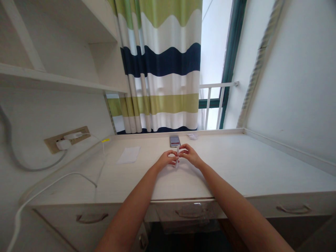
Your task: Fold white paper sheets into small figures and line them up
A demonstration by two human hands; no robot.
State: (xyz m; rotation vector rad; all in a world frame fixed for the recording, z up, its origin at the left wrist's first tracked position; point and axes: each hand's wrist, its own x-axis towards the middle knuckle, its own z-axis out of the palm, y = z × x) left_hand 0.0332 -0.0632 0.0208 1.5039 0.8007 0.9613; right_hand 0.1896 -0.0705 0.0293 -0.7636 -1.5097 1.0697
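Observation:
Both hands meet over the middle of the white desk. My left hand is closed on the near left side of a narrow strip of folded white paper, which stands on edge. From the right, my right hand pinches the same paper between thumb and fingers. Parts of the paper are hidden behind the fingers. Just beyond the hands lies a smartphone with its screen lit. A flat white sheet of paper rests on the desk to the left.
A crumpled white scrap lies by the desk's back edge. White cables run from a wall socket across the left side. Shelves overhang the left, and a striped curtain hangs behind. Drawer handles line the front.

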